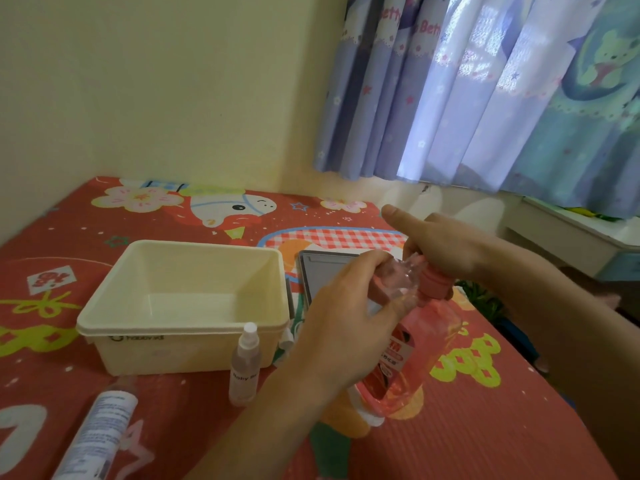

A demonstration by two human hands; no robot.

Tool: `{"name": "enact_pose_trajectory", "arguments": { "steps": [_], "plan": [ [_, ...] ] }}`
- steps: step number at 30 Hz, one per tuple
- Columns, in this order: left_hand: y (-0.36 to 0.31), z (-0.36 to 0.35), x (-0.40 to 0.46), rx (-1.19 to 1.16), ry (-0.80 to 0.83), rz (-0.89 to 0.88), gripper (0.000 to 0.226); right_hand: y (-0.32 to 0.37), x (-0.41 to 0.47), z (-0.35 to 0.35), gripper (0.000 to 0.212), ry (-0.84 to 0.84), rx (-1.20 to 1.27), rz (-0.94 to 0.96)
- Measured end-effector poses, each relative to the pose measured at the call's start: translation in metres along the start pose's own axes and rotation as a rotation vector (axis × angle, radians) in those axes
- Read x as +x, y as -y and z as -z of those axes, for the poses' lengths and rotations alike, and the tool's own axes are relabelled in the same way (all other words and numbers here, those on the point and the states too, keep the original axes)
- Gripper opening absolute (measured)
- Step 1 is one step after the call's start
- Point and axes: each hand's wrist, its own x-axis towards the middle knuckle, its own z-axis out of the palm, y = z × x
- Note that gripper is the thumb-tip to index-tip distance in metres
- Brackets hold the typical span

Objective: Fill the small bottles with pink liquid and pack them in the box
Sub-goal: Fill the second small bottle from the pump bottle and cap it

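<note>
Head view: spray bottle (245,367) label "Baby", rest unreadable

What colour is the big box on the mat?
The box is cream, a pale yellowish white. The head view, the only one, shows it.

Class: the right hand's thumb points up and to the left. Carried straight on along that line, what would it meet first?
Probably nothing nearby: the right hand points its thumb over the mat toward the wall. Depth is unclear.

L hand (341,318) holds small bottle (398,282) at pump bottle (415,348) (R hand (446,247) on pump).
</note>
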Motion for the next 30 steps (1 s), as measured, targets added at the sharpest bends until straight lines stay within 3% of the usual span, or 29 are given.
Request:
{"name": "enact_pose_trajectory", "arguments": {
  "steps": [3,9,15,24,30],
  "plan": [
    [-0.001,0.001,-0.001,-0.011,0.017,0.012,0.045,-0.001,-0.001,-0.002,0.077,-0.028,0.017,0.014],
    [-0.004,0.000,-0.002,-0.024,-0.004,0.017,0.043,0.004,-0.002,0.010,0.093,0.123,0.064,-0.072],
    [-0.002,-0.002,-0.002,-0.010,-0.002,0.027,0.042,-0.002,0.001,-0.002,0.077,-0.023,0.012,0.006],
    [-0.006,0.000,-0.001,0.008,-0.017,0.003,0.045,0.001,0.001,0.008,0.084,0.097,0.063,-0.042],
    [-0.004,-0.001,-0.002,0.004,-0.005,0.026,0.046,-0.003,0.003,-0.003,0.075,-0.025,-0.002,0.022]
  ]
}}
